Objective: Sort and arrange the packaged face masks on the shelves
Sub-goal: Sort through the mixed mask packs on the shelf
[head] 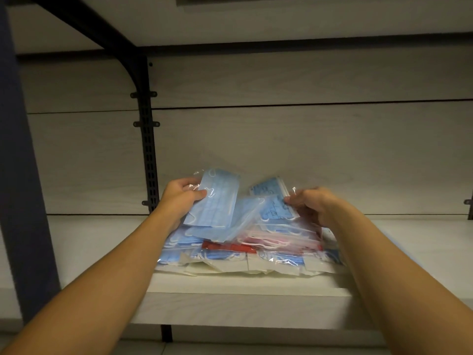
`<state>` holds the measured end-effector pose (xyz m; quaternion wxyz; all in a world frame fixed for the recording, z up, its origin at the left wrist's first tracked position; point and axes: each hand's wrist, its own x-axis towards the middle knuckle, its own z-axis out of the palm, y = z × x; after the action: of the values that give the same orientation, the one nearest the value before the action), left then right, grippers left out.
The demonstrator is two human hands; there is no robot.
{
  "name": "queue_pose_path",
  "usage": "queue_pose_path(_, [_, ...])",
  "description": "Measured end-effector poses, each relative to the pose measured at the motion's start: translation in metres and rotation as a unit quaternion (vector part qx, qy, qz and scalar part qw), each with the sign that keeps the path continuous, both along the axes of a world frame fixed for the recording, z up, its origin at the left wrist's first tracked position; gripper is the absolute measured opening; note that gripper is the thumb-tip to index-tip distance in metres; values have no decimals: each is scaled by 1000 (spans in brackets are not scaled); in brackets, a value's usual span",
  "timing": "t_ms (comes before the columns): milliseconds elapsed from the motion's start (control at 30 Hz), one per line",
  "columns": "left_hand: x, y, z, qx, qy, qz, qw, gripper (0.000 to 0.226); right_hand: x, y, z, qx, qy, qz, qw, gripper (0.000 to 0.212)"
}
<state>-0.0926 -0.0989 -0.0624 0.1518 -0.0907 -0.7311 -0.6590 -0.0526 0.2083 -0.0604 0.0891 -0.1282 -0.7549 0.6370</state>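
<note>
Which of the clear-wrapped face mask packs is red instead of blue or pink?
The red mask pack low in the pile's middle, flat beneath the blue packs that the left hand and right hand grip; a pink pack lies beside it.

The mask packs (pixel 245 242) are sitting in clear, shiny plastic that is crinkling and catching the light. The masks inside are looking like soft blue, pink and red cloth. The shelf (pixel 230 301) is showing pale, matt wood grain. The post (pixel 149 139) is looking like dark matt metal.
</note>
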Motion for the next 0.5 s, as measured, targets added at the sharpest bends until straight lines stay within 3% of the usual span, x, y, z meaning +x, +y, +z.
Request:
queue_pose_path(200, [16,-1,4,-21,30,18,999,43,7,-4,2,36,131,-95,986,12])
queue_pose_path(367, [44,-9,15,32,89,44,995,29,16,0,11,-31,288,-172,942,15])
queue_pose_path(500, [78,-13,26,59,109,69,990,27,34,-8,21,-78,389,-152,905,13])
